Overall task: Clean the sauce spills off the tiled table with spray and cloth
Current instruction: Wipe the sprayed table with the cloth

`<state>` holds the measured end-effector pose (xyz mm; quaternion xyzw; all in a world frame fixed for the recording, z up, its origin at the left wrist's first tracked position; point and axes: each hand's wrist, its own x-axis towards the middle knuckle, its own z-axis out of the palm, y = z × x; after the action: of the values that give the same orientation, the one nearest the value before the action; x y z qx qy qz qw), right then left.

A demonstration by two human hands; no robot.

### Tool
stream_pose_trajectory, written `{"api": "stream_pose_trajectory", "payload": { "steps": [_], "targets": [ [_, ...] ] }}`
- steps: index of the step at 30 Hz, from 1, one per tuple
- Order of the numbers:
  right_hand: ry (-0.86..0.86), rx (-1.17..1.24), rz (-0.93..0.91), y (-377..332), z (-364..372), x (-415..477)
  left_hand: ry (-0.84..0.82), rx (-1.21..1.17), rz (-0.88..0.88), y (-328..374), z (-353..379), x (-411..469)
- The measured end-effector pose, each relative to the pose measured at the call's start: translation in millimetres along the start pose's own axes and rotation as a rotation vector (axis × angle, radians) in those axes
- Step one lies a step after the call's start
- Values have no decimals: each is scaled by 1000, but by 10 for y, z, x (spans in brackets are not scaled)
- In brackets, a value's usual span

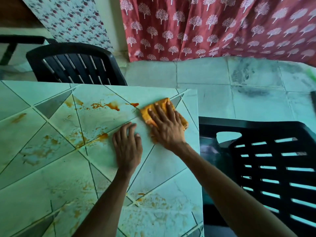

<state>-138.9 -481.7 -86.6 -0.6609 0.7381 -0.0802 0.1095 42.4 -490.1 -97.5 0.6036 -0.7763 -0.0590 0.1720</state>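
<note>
So, the right hand [164, 124] has its grip spread flat, pressing the orange cloth [145, 112] near the worktop [162, 168] far right edge. The sauce streaks [106, 105] run leftward from it, and the left hand [127, 146] rests empty alongside.

black slatted plastic chair [77, 65] upper left, backrest toward camera. second black slatted plastic chair [273, 168] on the right, near edge of frame. red curtain with white tree print [213, 28] hangs down to the pale floor tiles [201, 72]. floral-print sheet [71, 19] just left of the curtain. dark smudges [246, 74] on the floor below the curtain. blurred green object [311, 74] at right edge, can't identify.
</note>
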Motion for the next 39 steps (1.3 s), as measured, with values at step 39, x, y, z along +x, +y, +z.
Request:
{"api": "stream_pose_trajectory", "payload": {
  "steps": [39],
  "targets": [
    [16, -49, 347, 152, -87, -164, -18, -301, -10, -633, -409, 280]
  ]
}}
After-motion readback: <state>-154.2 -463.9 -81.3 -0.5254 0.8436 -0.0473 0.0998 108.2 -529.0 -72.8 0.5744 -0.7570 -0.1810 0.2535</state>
